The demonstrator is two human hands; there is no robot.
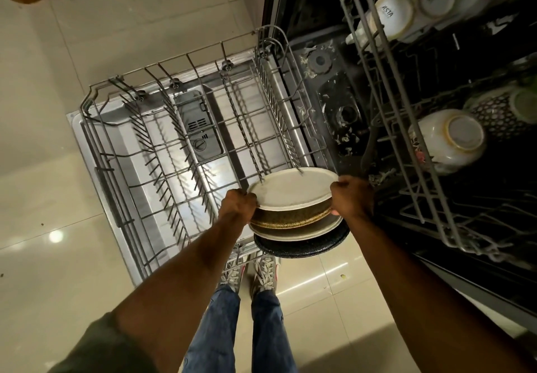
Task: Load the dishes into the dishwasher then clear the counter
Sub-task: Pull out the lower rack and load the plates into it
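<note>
The stack of four plates (293, 201) hangs over the near corner of the pulled-out lower rack (162, 169), gripped at opposite rims by the left hand (236, 205) and right hand (351, 196), fingers curled round the edges. That rack holds nothing yet, while the upper rack (390, 111) already carries upturned bowls (449, 140) and cups (396, 15). Loading looks roughly half done, and the counter is out of view.

The upper rack (390, 128) is being cropped at top and right; fingers of the left hand (236, 202) and right hand (350, 195) are being hidden beneath the stacked plates (290, 192).
</note>
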